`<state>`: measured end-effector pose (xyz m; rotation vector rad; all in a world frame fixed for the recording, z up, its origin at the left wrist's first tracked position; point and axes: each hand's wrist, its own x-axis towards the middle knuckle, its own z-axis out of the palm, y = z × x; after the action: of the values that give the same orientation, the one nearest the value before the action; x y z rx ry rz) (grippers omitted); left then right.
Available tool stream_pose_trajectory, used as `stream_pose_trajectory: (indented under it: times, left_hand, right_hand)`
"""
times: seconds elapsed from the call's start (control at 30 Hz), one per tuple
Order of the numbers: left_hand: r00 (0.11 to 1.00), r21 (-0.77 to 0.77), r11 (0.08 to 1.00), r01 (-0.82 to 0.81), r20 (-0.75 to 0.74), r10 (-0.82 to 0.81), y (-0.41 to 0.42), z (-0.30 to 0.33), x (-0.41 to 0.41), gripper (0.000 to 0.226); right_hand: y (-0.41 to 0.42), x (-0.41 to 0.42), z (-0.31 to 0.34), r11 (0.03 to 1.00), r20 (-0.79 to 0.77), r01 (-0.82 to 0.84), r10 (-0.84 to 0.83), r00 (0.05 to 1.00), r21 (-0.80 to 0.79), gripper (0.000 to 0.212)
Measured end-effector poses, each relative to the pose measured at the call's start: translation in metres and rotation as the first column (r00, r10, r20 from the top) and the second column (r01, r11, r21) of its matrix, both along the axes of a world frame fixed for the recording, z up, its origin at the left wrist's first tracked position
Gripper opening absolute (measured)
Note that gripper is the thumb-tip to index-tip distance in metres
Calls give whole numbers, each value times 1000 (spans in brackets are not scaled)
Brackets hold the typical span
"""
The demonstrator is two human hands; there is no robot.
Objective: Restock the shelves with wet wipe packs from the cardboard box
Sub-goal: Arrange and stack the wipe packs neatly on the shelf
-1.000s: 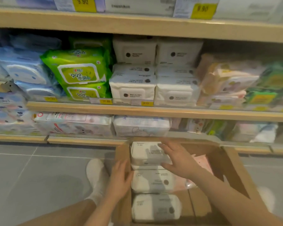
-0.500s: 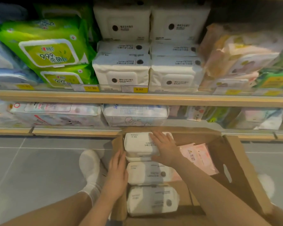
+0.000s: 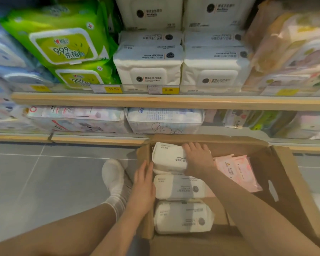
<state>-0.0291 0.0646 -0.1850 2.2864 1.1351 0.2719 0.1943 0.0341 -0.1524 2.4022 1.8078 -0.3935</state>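
Note:
An open cardboard box (image 3: 277,174) stands on the floor in front of the shelves. Inside lie white wet wipe packs in a row: the far pack (image 3: 167,157), a middle pack (image 3: 177,187) and a near pack (image 3: 181,217). Pink packs (image 3: 236,170) lie to their right. My right hand (image 3: 198,158) grips the far white pack from its right side, fingers over its far edge. My left hand (image 3: 143,185) rests flat against the box's left wall beside the packs, fingers together. On the shelf above, matching white packs (image 3: 148,71) are stacked.
Green packs (image 3: 63,45) sit left of the white stacks, pale patterned packs (image 3: 292,52) to the right. The lower shelf (image 3: 164,103) holds flat packs (image 3: 164,120). My foot in a white sock (image 3: 114,179) is on the grey tiled floor left of the box.
The view has dropped and moved closer to the shelves and box. My right hand has settled more firmly over the far white pack, which now sits slightly raised and tilted. My left hand has barely moved.

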Motion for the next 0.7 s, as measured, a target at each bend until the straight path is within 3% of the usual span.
stream_pose_trajectory:
  times: [0.13,0.27,0.4,0.5,0.7]
  left_hand:
    - [961,186,953,239,-190,-203,-5,-3,10,80]
    - [836,66,871,487,-323,-443,-32,-23,36,87]
    - [789,-36,871,489,-407,-460,-37,-49,60,83]
    - [747,-8,857,515,-487,-453,-34,-64,73,99]
    - [787,113,833,542,-416,-456,-36,-72,80,108]
  right_hand:
    - [-39,20,20,991,-44,131,-131,990,-14,74]
    - [-100,61,34,971,0,237,-237,972,-20,79]
    - [-150,89,36,914,-17,402,-403,915,-54,86]
    - [-177,98,30,868,-34,494,-496,868,-51,80]
    - [-192,101,5,825,-69,563,-565,822,-56,80]
